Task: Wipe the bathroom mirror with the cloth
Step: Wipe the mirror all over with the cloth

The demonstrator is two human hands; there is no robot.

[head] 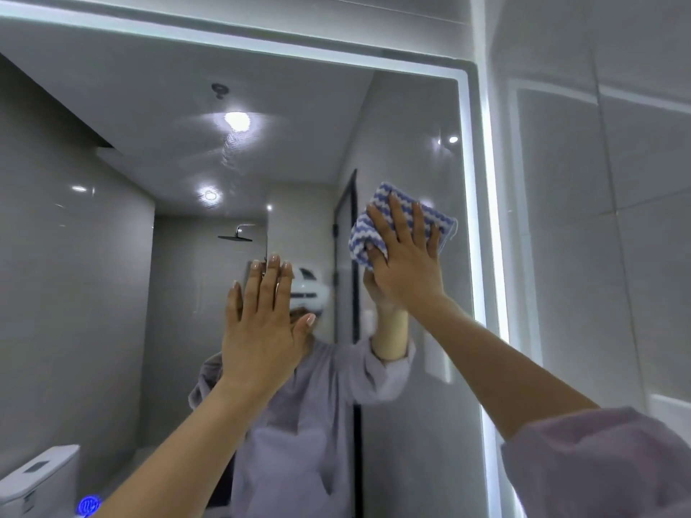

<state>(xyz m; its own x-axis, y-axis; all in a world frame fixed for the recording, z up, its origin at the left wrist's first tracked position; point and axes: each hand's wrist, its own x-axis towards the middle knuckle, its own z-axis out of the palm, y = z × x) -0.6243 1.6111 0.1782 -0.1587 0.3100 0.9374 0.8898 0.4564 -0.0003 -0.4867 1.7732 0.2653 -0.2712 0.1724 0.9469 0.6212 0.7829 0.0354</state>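
Wiping is under way: the right hand [405, 263] presses the cloth [359, 233] with straight, spread fingers at the mirror's [149, 143] 3 o'clock edge (left hand [261, 323] flat, holding nothing), so the next stroke probably needs steady pressure.

Counts: mirror [149, 143] x1, with one lit strip [482, 181] along its top and right edges. cloth [361, 233] x1, blue-and-white striped. Hands x2: left hand [261, 330], right hand [404, 263], five digits showing on each. Bare forearms x2. sleeve [598, 461] x1, lilac, bottom right.

In the reflection: person [299, 424] x1, white headset [310, 289] x1, shower head [235, 237] x1, toilet [37, 476] x1, blue glowing badge [89, 504] x1, dark ceiling fitting [220, 89] x1, dark door frame [351, 293] x1. ceiling lights [236, 120] x2, definite. small bright dots [453, 139] x3 besides; possibly glare rather than lamps, too small to tell.
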